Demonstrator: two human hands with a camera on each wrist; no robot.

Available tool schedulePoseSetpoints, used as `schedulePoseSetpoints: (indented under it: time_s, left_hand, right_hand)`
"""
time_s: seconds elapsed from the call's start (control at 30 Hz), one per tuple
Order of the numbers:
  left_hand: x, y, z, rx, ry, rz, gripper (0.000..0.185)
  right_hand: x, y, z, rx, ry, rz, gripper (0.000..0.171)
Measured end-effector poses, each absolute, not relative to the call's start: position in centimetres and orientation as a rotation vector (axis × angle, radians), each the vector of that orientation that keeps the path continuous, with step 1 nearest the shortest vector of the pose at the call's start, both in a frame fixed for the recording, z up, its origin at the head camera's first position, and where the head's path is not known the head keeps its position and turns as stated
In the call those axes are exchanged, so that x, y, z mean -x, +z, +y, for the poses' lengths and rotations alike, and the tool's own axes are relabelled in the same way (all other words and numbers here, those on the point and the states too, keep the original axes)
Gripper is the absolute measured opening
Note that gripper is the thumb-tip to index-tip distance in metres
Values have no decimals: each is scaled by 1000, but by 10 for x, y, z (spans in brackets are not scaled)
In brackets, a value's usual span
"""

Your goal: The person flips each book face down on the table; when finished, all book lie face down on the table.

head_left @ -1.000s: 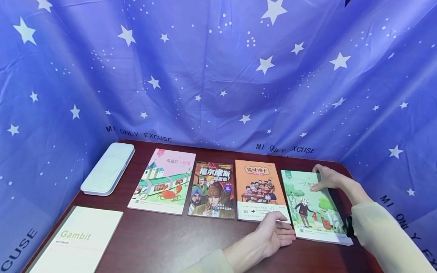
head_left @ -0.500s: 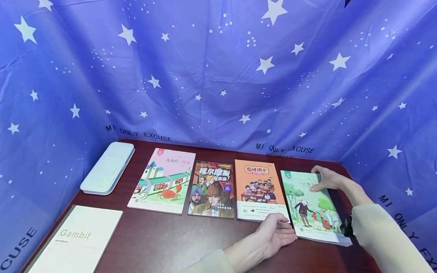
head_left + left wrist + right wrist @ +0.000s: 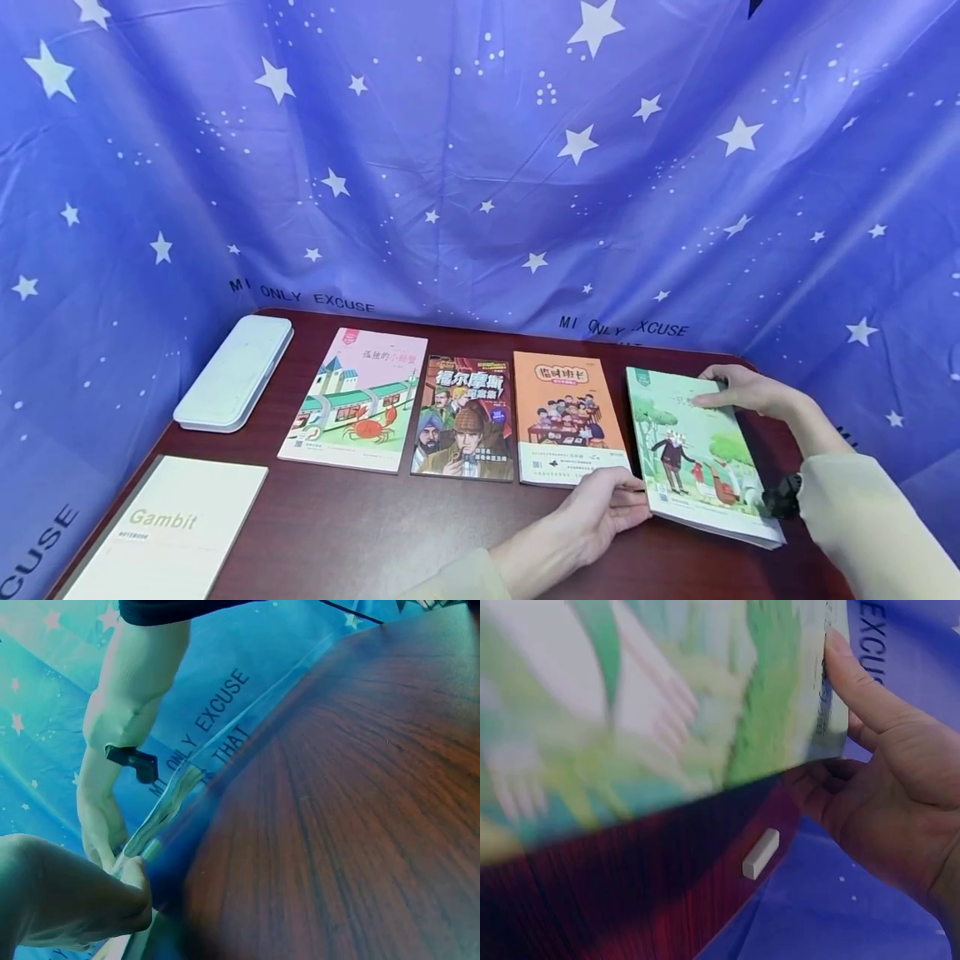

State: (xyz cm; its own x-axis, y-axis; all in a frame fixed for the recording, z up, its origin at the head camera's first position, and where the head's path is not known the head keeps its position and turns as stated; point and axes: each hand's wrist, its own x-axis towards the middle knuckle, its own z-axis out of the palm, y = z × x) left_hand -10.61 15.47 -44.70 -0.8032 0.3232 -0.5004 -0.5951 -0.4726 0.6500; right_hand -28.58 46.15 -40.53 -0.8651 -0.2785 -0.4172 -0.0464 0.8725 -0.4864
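Observation:
A green picture book [image 3: 697, 454] with a walking figure on its cover is at the right end of a row of books. My right hand [image 3: 750, 392] grips its upper right edge, thumb on the cover and fingers beneath, as the right wrist view shows. There, the book [image 3: 667, 712] stands off the table on the near side. My left hand [image 3: 581, 521] has its fingers extended at the book's lower left edge, its thumb over the bottom corner of an orange book [image 3: 566, 417]. In the left wrist view, the left hand [image 3: 75, 892] is beside the book's page edges [image 3: 165, 810].
Left of the orange book lie a detective-cover book [image 3: 461, 425] and a pink crab book [image 3: 356, 400]. A white case [image 3: 234, 371] and a cream notebook [image 3: 168, 533] are at the table's left. A small white block [image 3: 761, 853] sits beneath the raised book. Starry curtains [image 3: 450, 167] enclose the table.
The green book has shifted right, with my right hand moving along with it, and a gap now shows between it and the orange book. My left hand has barely moved.

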Motion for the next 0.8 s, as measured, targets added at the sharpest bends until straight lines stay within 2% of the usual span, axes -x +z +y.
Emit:
schedulePoseSetpoints:
  time_s: [0.23,0.57,0.8]
  left_hand:
    - [113,-441,141,343,2322,1205,21]
    - [129,-436,106,248,2429,1208,28]
    - [149,-433,73,199,2516,1208,33]
  right_hand:
    - [282,-392,468,155,-900,2419,45]
    - [276,-395,470,176,-1142,2353,47]
    - [273,-399,458,248,-1439,2288,20]
